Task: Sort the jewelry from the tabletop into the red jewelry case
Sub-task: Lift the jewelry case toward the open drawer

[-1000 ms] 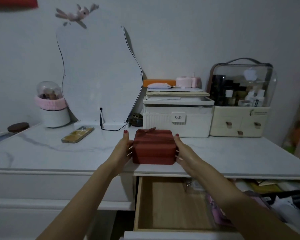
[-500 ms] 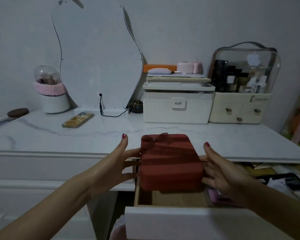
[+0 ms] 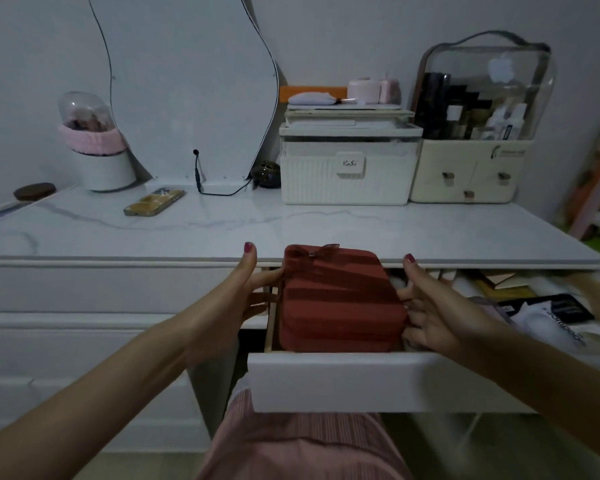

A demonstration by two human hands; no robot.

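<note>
While a second ago it sat on the tabletop (image 3: 326, 223), the case (image 3: 340, 299) now sinks into the open drawer (image 3: 361, 379), left hand (image 3: 236, 299) and right hand (image 3: 437, 306) clasping its sides, so sorting looks finished; the lid is closed, contents unseen, no jewelry visible.

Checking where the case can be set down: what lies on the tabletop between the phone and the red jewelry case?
Head view: only bare marble tabletop lies between the phone and the red jewelry case; no jewelry shows there.
</note>
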